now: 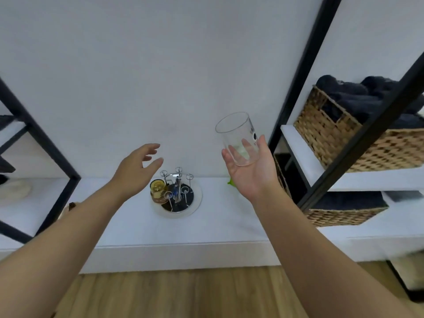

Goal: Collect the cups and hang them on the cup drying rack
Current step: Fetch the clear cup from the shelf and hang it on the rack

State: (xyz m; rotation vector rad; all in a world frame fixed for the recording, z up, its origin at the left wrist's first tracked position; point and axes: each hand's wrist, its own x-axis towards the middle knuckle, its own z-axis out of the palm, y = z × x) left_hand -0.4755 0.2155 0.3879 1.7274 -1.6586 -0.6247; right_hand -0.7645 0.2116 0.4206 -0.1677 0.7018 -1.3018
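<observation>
A clear glass cup [236, 134] with a small dark print rests tilted in my right hand [250, 171], palm up, mouth pointing up and left, well above the shelf. The cup drying rack [177, 193], a round tray with thin metal prongs, stands on the low white shelf [128, 223] below and between my hands. An amber glass cup [158, 190] hangs on a prong at the rack's left side. My left hand [137, 168] hovers open, fingers spread, just above and left of the rack, holding nothing.
A black-framed shelving unit [296, 92] rises at the right with wicker baskets [344, 143] of dark cloth. A small green object [230, 182] peeks from behind my right hand. Another black frame [46, 148] stands at the left. Wood floor [183, 294] lies below.
</observation>
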